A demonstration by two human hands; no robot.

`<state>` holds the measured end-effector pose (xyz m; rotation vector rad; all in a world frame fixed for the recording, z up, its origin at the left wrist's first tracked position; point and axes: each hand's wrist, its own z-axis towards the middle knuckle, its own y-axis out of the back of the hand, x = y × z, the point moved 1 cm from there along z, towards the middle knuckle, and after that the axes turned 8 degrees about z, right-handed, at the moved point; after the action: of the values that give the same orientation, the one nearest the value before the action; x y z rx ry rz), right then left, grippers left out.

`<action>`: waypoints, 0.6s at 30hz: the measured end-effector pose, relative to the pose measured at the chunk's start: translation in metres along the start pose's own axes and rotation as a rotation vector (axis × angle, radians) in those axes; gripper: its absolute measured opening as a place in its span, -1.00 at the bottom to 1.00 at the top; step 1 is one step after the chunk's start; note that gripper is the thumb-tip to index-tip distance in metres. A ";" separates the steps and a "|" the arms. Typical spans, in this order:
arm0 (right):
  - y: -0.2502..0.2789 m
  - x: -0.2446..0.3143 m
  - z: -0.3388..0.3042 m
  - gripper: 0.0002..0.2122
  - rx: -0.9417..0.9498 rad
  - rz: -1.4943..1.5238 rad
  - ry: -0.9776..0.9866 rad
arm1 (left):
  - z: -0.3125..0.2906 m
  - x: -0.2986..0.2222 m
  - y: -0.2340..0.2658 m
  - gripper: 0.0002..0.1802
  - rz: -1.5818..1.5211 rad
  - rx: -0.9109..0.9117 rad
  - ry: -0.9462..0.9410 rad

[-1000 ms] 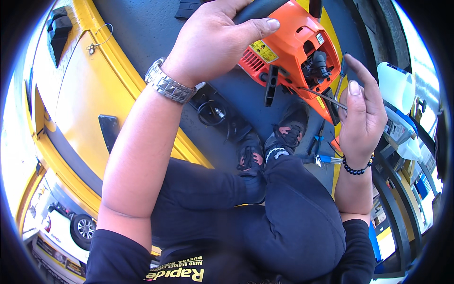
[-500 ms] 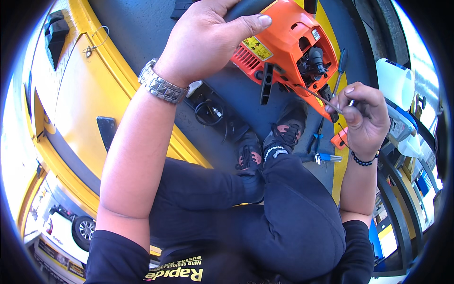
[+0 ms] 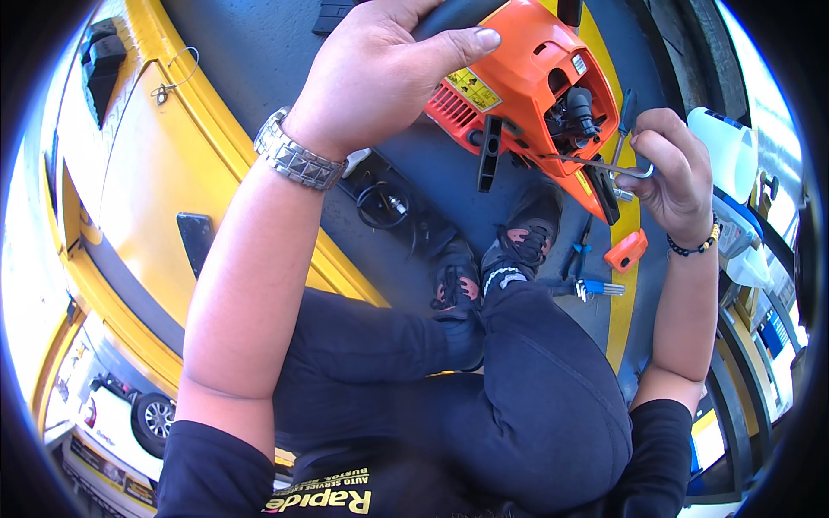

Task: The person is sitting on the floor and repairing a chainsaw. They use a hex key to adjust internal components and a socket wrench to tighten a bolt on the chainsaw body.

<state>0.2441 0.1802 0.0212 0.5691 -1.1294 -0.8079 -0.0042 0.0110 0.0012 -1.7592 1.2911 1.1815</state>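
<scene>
An orange chainsaw body (image 3: 528, 65) is tilted in front of me, an opening at its right end baring black parts (image 3: 577, 112). My left hand (image 3: 389, 82), a metal watch at its wrist, is closed around the black handle (image 3: 453, 15), thumb along the orange housing. In the fingers of my right hand (image 3: 678, 177) is a bent hex key (image 3: 637, 173). Its long arm reaches left to the saw's lower side; whether the tip sits in a screw I cannot tell. A small silver piece (image 3: 622, 195) shows just below the key.
Below the saw lie an orange cover (image 3: 626, 250), blue-handled pliers (image 3: 579, 255) and a hex key set (image 3: 598, 287). A blue-handled screwdriver (image 3: 625, 112) is behind my right hand. A coiled black cable (image 3: 380, 207) lies near my shoes. A dark phone (image 3: 196, 240) rests on yellow panelling; a white jug (image 3: 724, 155) stands right.
My right hand has moved up and slightly right, swinging the hex key's bent end upward. The orange cover below is now fully visible. My left hand and the saw have hardly moved.
</scene>
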 end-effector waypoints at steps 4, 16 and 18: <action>0.004 0.007 0.003 -0.63 0.013 -0.015 -0.091 | 0.003 0.005 0.002 -0.68 0.005 0.014 0.022; -0.028 0.067 -0.004 -0.60 -0.241 -0.018 -0.452 | -0.001 -0.002 -0.002 -0.66 -0.030 -0.008 -0.011; -0.026 0.062 -0.008 -0.60 -0.266 0.063 -0.429 | 0.000 -0.004 -0.004 -0.66 -0.030 -0.014 -0.008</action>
<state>0.2571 0.1150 0.0335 0.1373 -1.3929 -1.0360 -0.0010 0.0137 0.0054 -1.7762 1.2505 1.1819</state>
